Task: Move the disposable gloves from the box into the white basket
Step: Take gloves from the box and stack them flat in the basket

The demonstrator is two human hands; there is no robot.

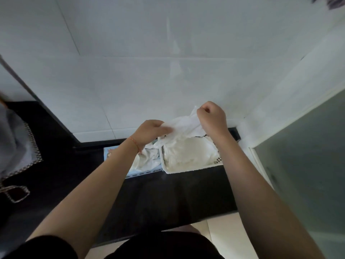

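Right hand [211,118] is fisted around one end of a thin white glove [183,122], fingers curled tight on it. Left hand [151,132] pinches the other end, thumb and fingers closed on the film. The glove is stretched between the two hands, held in the air, crumpled and partly translucent.

Directly below the right hand: white basket [188,170], perforated sides, already filled with a loose pile of gloves [186,154]. Some glove material hangs from the held piece down toward the basket's near-left corner; can't tell if it touches the pile.

Below the left wrist: light blue box [138,175], open top, more crumpled gloves [147,161] inside. Box and basket sit side by side, edges touching or nearly so. An orange band [134,144] is on the left wrist.

Both containers rest on a dark countertop [168,195], pushed toward the white tiled wall [149,71] beyond the hands. Far left of the left arm: grey cloth [15,139] with a patterned edge on the counter.
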